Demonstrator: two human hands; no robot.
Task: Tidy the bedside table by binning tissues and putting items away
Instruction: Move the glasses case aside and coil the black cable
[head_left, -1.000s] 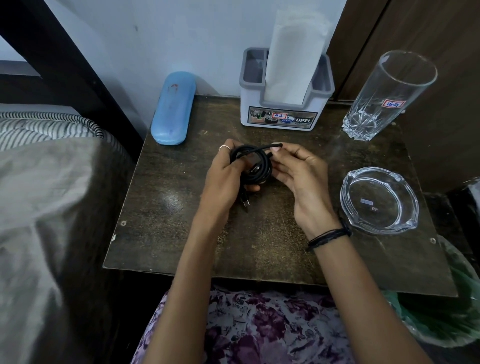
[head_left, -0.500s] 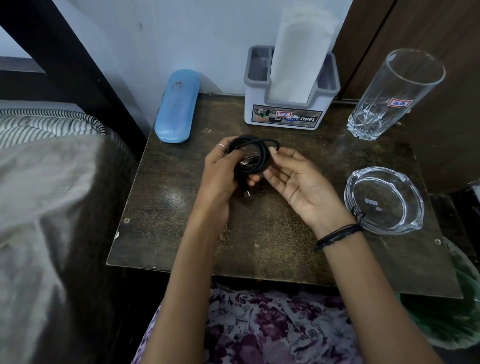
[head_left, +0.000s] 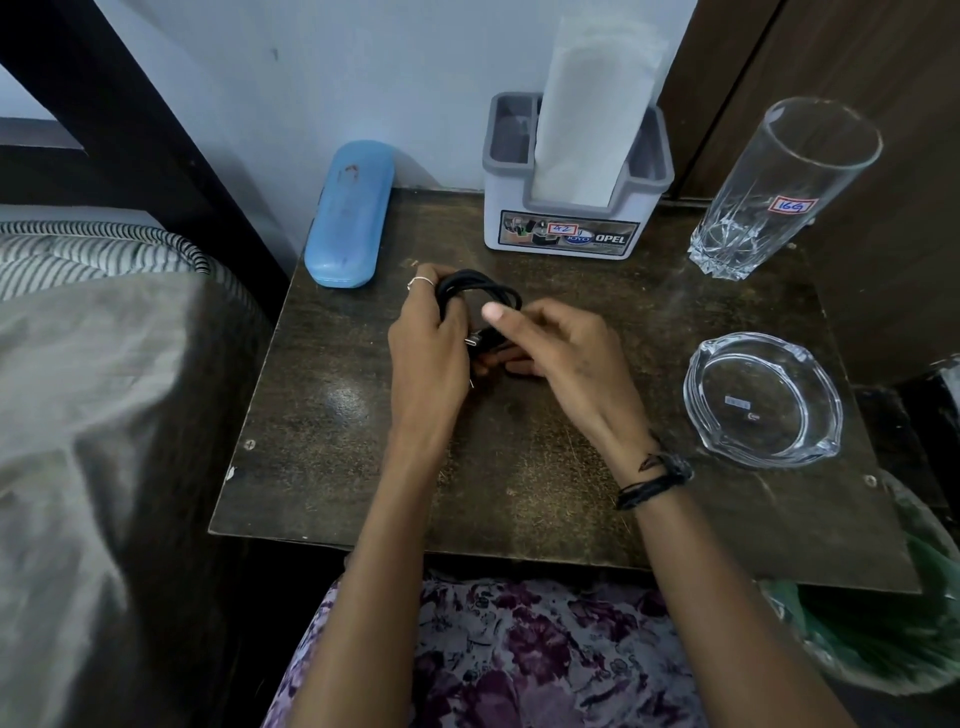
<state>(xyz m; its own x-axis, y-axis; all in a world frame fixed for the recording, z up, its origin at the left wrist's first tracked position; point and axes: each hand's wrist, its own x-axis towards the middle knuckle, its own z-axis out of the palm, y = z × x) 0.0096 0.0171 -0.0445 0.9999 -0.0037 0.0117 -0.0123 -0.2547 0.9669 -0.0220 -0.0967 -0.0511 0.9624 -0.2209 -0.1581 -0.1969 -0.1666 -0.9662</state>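
Observation:
A coiled black cable (head_left: 475, 288) is held just above the middle of the dark wooden bedside table (head_left: 322, 436). My left hand (head_left: 428, 343) grips the coil from the left, a ring on one finger. My right hand (head_left: 563, 353) holds the cable from the right, its thumb raised over the coil and its fingers under it. A metal plug end shows between the two hands. The lower part of the coil is hidden behind my fingers.
A blue glasses case (head_left: 349, 213) lies at the table's back left. A grey holder (head_left: 574, 208) with white tissue stands at the back. A tall glass (head_left: 779, 192) and a glass ashtray (head_left: 761, 400) sit right. A green-lined bin (head_left: 893, 623) is low right, the bed (head_left: 78, 415) left.
My right hand has turned over the coil, its thumb now on top and fingers curled beneath. The left hand keeps its grip on the cable in the same place.

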